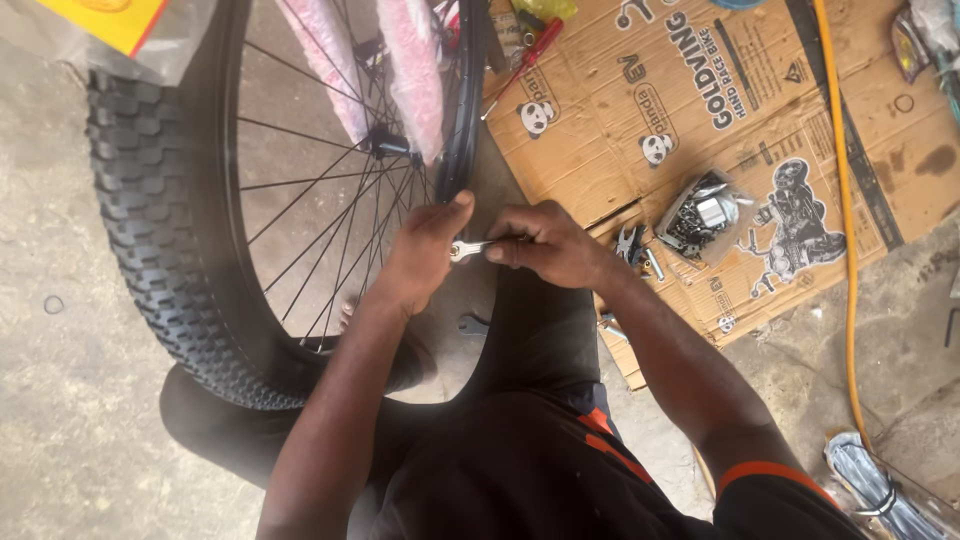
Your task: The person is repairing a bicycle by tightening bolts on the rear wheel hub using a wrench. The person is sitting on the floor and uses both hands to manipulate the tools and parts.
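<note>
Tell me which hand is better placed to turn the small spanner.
Probably the right hand: its fingers already grip the spanner. The left hand only steadies its head beside the wheel rim.

The person wore a black short-sleeved shirt (530,480) with orange trim: one orange band ran around the hem of the right sleeve (765,475), and thin orange stripes crossed the chest. The trousers (535,330) were dark, almost black. Both forearms were bare, and the hands had no gloves, no rings and no watch.
</note>
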The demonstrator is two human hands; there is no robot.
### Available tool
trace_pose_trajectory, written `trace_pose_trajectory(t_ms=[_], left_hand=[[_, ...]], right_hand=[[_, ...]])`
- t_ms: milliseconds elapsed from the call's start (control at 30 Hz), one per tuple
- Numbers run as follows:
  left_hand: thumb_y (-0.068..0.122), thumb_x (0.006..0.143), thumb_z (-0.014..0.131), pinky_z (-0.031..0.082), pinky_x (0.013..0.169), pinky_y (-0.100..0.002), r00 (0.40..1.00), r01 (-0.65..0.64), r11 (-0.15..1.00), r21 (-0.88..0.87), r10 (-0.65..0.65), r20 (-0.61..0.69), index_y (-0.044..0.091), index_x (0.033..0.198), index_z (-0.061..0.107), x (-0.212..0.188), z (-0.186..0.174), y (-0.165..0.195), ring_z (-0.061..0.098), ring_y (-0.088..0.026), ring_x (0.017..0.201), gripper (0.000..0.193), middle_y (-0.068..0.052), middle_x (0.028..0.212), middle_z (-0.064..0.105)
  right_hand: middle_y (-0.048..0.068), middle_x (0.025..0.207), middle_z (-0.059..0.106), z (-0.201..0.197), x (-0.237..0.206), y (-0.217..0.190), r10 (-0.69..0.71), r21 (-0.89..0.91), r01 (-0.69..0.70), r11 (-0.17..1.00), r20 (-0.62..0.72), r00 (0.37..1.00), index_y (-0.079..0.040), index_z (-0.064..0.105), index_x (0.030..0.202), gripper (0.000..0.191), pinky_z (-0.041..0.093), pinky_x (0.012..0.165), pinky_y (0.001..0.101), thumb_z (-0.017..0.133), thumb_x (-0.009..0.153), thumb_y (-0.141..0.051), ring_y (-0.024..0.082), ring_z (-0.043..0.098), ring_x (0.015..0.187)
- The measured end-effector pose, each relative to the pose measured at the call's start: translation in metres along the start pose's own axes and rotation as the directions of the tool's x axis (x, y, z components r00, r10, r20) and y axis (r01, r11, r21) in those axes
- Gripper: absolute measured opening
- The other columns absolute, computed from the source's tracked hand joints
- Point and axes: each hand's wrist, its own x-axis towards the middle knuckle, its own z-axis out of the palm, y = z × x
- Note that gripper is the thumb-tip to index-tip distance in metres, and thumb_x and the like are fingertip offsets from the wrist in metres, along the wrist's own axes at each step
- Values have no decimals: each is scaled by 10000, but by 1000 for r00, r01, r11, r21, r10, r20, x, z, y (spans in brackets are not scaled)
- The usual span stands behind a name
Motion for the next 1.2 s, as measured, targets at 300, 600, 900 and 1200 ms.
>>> trace_pose_trajectory(t_ms=[300,600,900,1200], left_hand=[[419,992,594,243,329,-295,977,43,958,-282,-100,-188,96,707,568,-8,17,16,350,-115,373,432,-1,557,431],[361,1012,574,240,366,-297,979,-96,966,-242,47,-199,74,644,540,-2,34,2,347,-103,397,469,3,545,420],[335,1045,555,371,538,-327,938,-252,966,56,258,-233,75,686,533,31,47,-30,447,-124,572,444,-10,625,492],[292,968,620,524,484,-321,988,92,957,-275,-122,-91,44,1001,607,60,61,-8,628,-187,583,250,-78,795,653]], right_hand=[[-48,745,530,40,-6,40,96,371,-22,928,-181,979,-21,652,1011,137,373,591,252,668,1026,-155,57,447,664],[-26,734,545,70,-22,61,238,605,76,793,-423,874,-16,655,936,103,328,544,226,670,1007,-90,50,411,611],[-30,723,549,19,-19,68,288,579,-150,802,-155,945,-65,687,968,93,382,564,246,674,990,-155,81,464,621],[47,810,613,-51,-69,113,90,326,120,938,-562,822,-27,680,980,137,486,725,301,690,1060,-138,133,588,745]])
